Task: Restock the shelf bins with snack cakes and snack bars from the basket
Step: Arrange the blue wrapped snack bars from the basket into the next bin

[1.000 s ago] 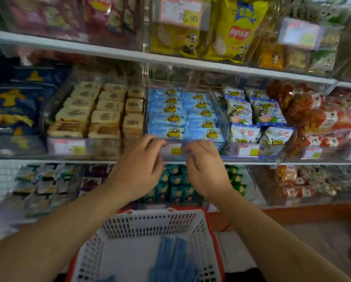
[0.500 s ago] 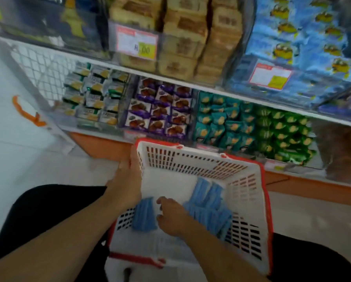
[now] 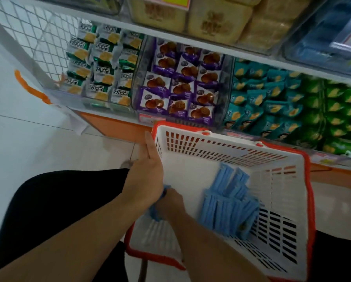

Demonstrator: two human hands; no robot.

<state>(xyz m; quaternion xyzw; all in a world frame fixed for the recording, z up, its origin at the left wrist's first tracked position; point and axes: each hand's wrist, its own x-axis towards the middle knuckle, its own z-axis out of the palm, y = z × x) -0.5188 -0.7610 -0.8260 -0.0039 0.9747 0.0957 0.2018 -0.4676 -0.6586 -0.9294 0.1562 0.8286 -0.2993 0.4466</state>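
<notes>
A white basket with a red rim rests on my lap, tilted toward the shelf. A loose pile of blue snack packs lies in its right half. My right hand is inside the basket at its left wall, curled round a small bunch of blue packs. My left hand lies over the basket's left rim and holds it, one finger straight along the edge. The clear bin of blue packs sits on the shelf above, at the upper right, blurred.
The lower shelf carries bins of white-green packs, purple cookie packs, teal packs and green packs. Tan snack cakes fill a bin above. White tiled floor lies to the left.
My hands left the blue bin's front on the shelf and came down to the basket. The left took the basket's rim; the right reached in and closed on blue packs.
</notes>
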